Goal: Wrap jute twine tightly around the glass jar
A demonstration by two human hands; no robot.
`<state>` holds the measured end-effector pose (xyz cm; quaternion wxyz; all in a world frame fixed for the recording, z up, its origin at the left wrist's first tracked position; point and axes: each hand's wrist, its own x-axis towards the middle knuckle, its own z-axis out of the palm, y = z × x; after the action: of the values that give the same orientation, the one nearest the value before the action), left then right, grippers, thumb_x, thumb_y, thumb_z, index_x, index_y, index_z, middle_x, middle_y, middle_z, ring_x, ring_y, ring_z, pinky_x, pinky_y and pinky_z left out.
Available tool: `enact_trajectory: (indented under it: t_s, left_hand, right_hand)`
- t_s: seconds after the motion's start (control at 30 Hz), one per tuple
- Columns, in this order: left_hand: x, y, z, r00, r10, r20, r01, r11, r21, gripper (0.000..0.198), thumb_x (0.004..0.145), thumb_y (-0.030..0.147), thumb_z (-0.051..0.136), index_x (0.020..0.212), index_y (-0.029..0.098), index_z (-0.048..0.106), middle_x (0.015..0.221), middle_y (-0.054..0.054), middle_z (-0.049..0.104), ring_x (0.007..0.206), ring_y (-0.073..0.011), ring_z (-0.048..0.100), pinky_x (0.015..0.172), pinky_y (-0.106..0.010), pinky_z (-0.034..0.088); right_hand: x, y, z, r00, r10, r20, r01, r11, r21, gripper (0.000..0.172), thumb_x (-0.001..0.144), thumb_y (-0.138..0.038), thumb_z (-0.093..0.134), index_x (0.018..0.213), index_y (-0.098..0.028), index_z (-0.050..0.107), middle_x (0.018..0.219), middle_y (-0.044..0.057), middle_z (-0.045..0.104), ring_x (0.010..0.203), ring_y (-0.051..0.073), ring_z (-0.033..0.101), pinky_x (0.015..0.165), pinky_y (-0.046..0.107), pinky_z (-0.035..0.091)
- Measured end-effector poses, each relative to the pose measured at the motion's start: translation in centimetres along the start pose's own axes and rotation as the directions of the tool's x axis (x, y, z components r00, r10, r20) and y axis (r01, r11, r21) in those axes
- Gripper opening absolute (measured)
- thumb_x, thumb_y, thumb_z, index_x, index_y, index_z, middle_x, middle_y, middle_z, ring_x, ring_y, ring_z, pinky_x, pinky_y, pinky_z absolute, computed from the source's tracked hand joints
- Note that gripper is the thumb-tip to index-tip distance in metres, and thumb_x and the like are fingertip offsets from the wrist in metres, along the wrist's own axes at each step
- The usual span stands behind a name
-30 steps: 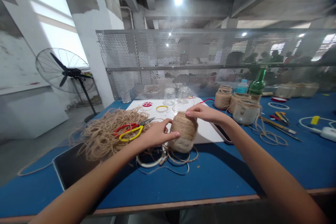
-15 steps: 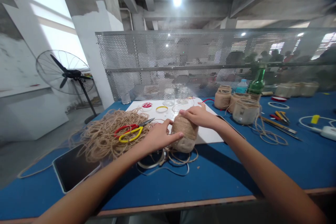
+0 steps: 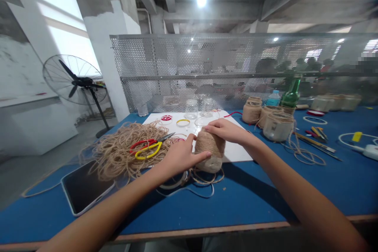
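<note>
A glass jar [image 3: 211, 147] partly wound with brown twine is tilted between my hands above the table's near middle. Its bare glass end points down toward me. My left hand [image 3: 186, 153] grips its left side, with the thumb lying across the glass. From the upper right my right hand [image 3: 226, 130] holds the twine-covered part; some of its fingertips are hidden behind the jar. Left of my hands lies a loose heap of twine [image 3: 118, 149], with red and yellow scissors [image 3: 149, 147] on top. Loops of twine and a pale strip lie beneath the jar.
A phone [image 3: 85, 189] lies at the left. Behind the jar is a white sheet [image 3: 236, 151] with a tape roll [image 3: 183, 123] and clear jars [image 3: 191, 109]. Wrapped jars [image 3: 252, 111], a green bottle [image 3: 291, 93] and tools [image 3: 315, 141] stand or lie to the right.
My right hand's fingers have drawn in closer over the jar's upper side. The jar stays between both hands, and the view has shifted slightly.
</note>
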<state>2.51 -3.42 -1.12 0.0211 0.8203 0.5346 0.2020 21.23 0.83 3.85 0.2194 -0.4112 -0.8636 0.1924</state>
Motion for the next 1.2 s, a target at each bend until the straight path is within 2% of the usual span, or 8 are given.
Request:
enact_trajectory:
  t_s: [0.23,0.4,0.53,0.83,1.03,1.2]
  left_hand:
    - [0.3,-0.4,0.0,0.998,0.024,-0.056,-0.023,1.000,0.021,0.071,0.073,0.070,0.038,0.116,0.014,0.040,0.070,-0.006,0.061,0.059,-0.0208,0.058,0.050,-0.027,0.036]
    - [0.4,-1.1,-0.2,0.998,0.066,-0.011,-0.065,0.996,0.060,0.063,0.076,0.064,0.041,0.118,0.016,0.039,0.072,-0.005,0.062,0.062,-0.0204,0.059,0.052,-0.025,0.037]
    - [0.6,-1.7,-0.6,0.992,0.122,-0.024,-0.119,0.988,0.101,0.061,0.077,0.064,0.040,0.116,0.018,0.042,0.068,-0.004,0.061,0.062,-0.0196,0.059,0.052,-0.025,0.038]
    - [0.3,-1.4,-0.9,0.966,0.215,-0.145,-0.154,0.924,0.349,0.054,0.083,0.060,0.032,0.118,0.020,0.042,0.068,-0.005,0.064,0.064,-0.0207,0.062,0.055,-0.024,0.039]
    - [0.6,-1.8,-1.1,0.982,0.142,-0.121,-0.088,0.924,0.371,0.062,0.081,0.066,0.029,0.118,0.018,0.043,0.065,-0.006,0.063,0.066,-0.0235,0.062,0.056,-0.026,0.040]
    - [1.1,-2.7,-1.0,0.995,0.079,-0.054,-0.066,0.974,0.216,0.062,0.078,0.069,0.030,0.113,0.021,0.047,0.066,-0.004,0.063,0.068,-0.0233,0.061,0.055,-0.026,0.038]
  right_hand:
    - [0.2,0.3,-0.3,0.993,-0.101,-0.063,0.102,0.995,0.017,0.035,0.085,-0.043,0.036,0.061,-0.017,0.042,0.061,-0.001,0.043,0.057,0.009,0.036,0.052,0.024,0.027]
    - [0.5,1.2,-0.2,0.989,-0.142,-0.043,0.143,0.989,0.022,0.035,0.086,-0.041,0.034,0.062,-0.017,0.041,0.061,-0.001,0.043,0.058,0.009,0.037,0.054,0.024,0.028]
    - [0.6,1.6,-0.1,0.988,-0.153,-0.018,0.153,0.987,0.049,0.034,0.086,-0.040,0.034,0.064,-0.017,0.043,0.063,-0.001,0.043,0.059,0.009,0.037,0.055,0.023,0.027]
    - [0.5,1.1,-0.2,0.990,-0.128,-0.052,0.129,0.992,0.011,0.033,0.086,-0.039,0.034,0.063,-0.017,0.044,0.062,-0.001,0.045,0.059,0.010,0.038,0.057,0.024,0.028]
    - [0.7,1.9,-0.2,0.989,-0.138,-0.045,0.139,0.990,0.008,0.034,0.085,-0.039,0.035,0.061,-0.016,0.042,0.061,-0.002,0.042,0.058,0.010,0.036,0.055,0.023,0.026]
    - [0.7,2.2,-0.4,0.987,-0.156,-0.034,0.158,0.985,0.066,0.034,0.084,-0.039,0.036,0.060,-0.017,0.039,0.059,-0.003,0.037,0.056,0.009,0.033,0.053,0.023,0.024]
